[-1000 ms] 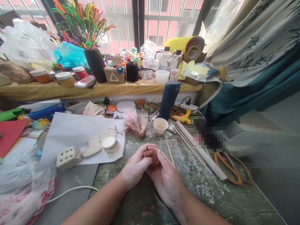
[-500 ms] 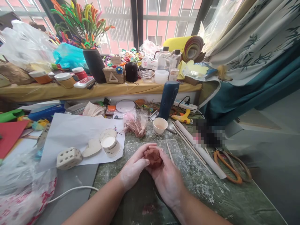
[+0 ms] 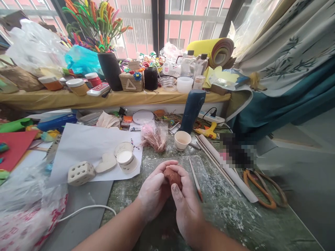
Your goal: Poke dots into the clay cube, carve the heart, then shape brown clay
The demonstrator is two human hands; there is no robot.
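A lump of reddish-brown clay [image 3: 173,176] is cupped between my two hands, above a clear board [image 3: 154,167] on the table. My left hand [image 3: 154,188] curves round its left side, the fingers wrapping behind it. On the other side, my right hand [image 3: 187,198] wraps it with the thumb pressed along the near face. White powder coats both hands. Just right of my right hand lies a thin tool with a reddish-brown tip [image 3: 195,179]. Beyond the hands stand a paper cup [image 3: 182,141] and a clear plastic bag with brown clay [image 3: 155,139].
At the left, a dotted white die [image 3: 81,173], a heart-shaped piece [image 3: 106,163] and an open tub of white stuff [image 3: 127,161] rest on white paper. A blue bottle [image 3: 193,111] stands behind the cup. Sticks, a white tube [image 3: 227,167] and orange-handled scissors [image 3: 259,188] lie right.
The clay has been turned in my hands. My right thumb now lies across its front, and my left thumb has drawn back. The whole view has shifted slightly.
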